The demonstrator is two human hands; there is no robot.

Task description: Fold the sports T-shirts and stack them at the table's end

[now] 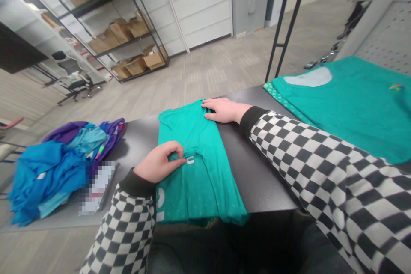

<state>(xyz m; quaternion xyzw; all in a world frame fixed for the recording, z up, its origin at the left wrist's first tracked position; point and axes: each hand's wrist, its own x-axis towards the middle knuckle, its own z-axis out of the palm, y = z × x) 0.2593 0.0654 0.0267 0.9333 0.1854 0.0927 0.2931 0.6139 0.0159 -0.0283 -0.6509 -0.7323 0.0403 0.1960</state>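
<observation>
A green T-shirt (215,180) lies folded lengthwise on the dark table in front of me, with white lettering partly showing. Its near end reaches the table's front edge. My left hand (162,162) is at its left side, thumb and curled fingers closed on the fabric beside a white letter. Near the far right corner of the shirt, my right hand (221,110) rests with fingers stretched out over the cloth. Both forearms wear black-and-white checkered sleeves.
Blue and purple clothes (54,162) are heaped on the left, beside a blurred flat packet (101,190). Another green shirt (353,102) is spread at the right. Beyond the dark table (240,150) stand a shelf rack (112,47) with cardboard boxes and an office chair (72,75).
</observation>
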